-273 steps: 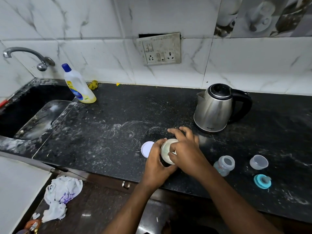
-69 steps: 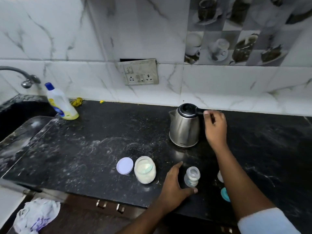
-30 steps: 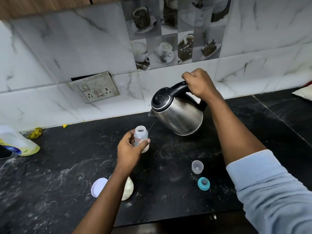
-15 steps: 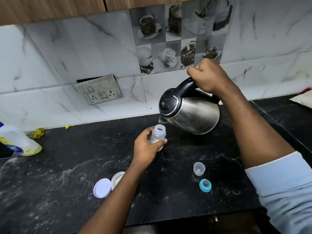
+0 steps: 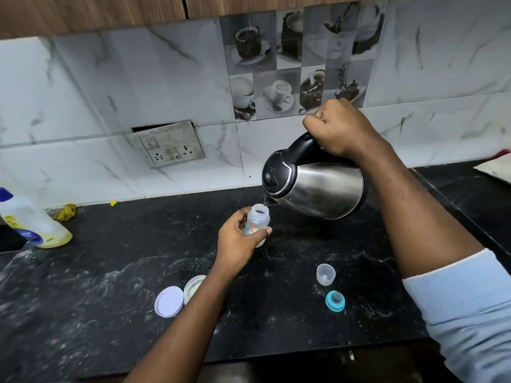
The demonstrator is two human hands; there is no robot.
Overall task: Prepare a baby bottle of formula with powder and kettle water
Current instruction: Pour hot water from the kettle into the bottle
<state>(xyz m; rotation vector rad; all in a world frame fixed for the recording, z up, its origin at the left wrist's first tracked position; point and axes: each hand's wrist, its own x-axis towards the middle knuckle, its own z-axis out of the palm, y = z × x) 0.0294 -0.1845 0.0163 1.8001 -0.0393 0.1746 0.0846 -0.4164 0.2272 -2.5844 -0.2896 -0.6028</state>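
My left hand (image 5: 238,240) grips a small clear baby bottle (image 5: 257,220), open at the top, held above the black counter (image 5: 110,258). My right hand (image 5: 338,129) holds the black handle of a steel kettle (image 5: 318,187), tilted left with its spout right at the bottle's mouth. The open powder jar (image 5: 193,286) stands near the front edge, partly hidden by my left forearm, and its white lid (image 5: 168,301) lies beside it. The clear bottle cap (image 5: 325,274) and the teal nipple ring (image 5: 335,300) rest on the counter to the right.
A white and yellow cleaner bottle (image 5: 30,221) stands at the far left by the wall, with a yellow scrap (image 5: 65,212) next to it. A switch and socket plate (image 5: 168,143) hangs on the marble wall. A pale cloth (image 5: 496,168) lies at the far right.
The kettle has tipped further left and come down, so its spout now meets the bottle's mouth. My left hand still holds the bottle in about the same place.
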